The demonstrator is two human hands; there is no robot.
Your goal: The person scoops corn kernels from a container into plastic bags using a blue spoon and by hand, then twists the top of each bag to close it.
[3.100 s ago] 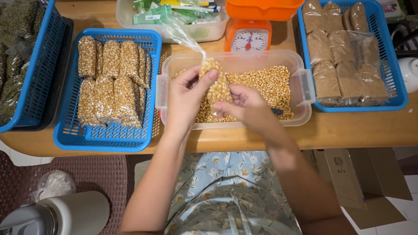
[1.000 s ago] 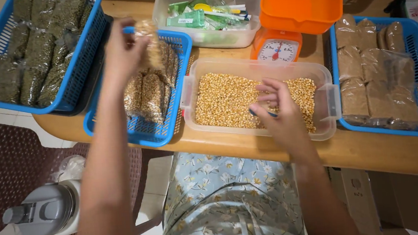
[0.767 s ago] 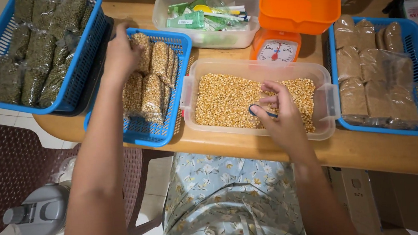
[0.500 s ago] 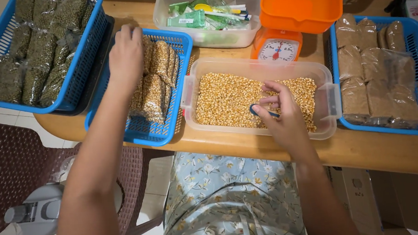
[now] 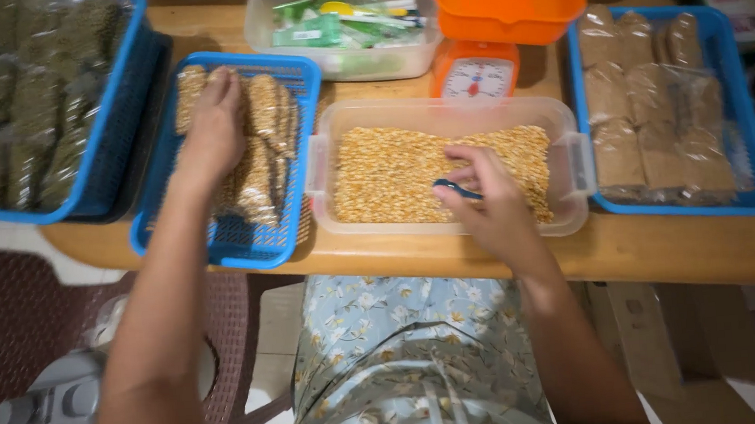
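Setting the filled packet flat, left hand (image 5: 209, 131) presses open-palmed into blue basket (image 5: 234, 241); right hand (image 5: 484, 199) pinches, apparently, a blue scoop (image 5: 456, 188) over yellow grain (image 5: 393, 175).

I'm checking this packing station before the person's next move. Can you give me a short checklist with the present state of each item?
1. Left hand resting on the packed bags in the middle blue basket: ok.
2. Right hand over the clear tub of yellow grains, gripping a small blue tool: ok.
3. Blue tool loaded with grains: cannot tell, it is mostly hidden by the fingers.
4. An empty bag ready in either hand: not ok, none shows.
5. Orange scale behind the tub, unobstructed: ok.
6. Tub fully on the wooden table: ok, though near the front edge.
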